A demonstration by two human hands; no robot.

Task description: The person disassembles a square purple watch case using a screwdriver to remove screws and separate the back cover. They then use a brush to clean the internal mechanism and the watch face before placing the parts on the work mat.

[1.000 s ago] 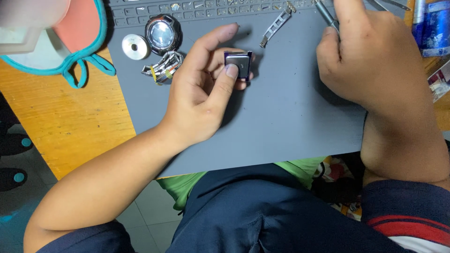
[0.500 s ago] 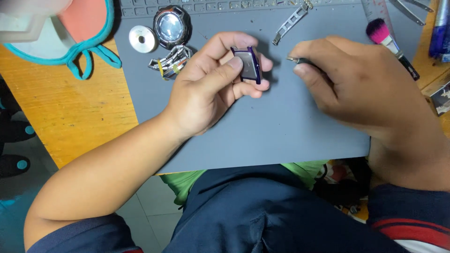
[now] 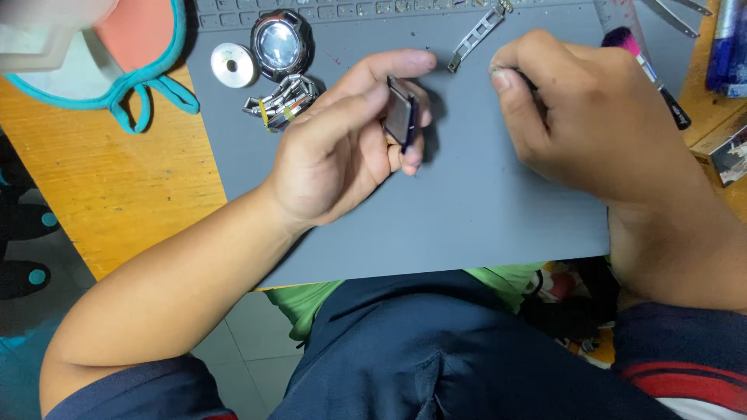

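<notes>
Head view: left hand (image 3: 342, 148) pinches small dark square watch case (image 3: 401, 120) between thumb and fingers, case tilted on edge above grey mat (image 3: 482, 218). Right hand (image 3: 583, 117) curled shut around thin dark tool, mostly hidden, just beside case. Round watch head (image 3: 281, 45), metal band (image 3: 282, 101), silver disc (image 3: 233, 64) lie on mat near left hand. Mat on wooden desk (image 3: 132, 194).

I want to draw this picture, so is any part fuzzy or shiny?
In the head view, the pale thing at the top left corner is blurred, too close to focus. The round watch case shows soft glare on its glass. The left hand casts a faint shadow on the grey mat.
</notes>
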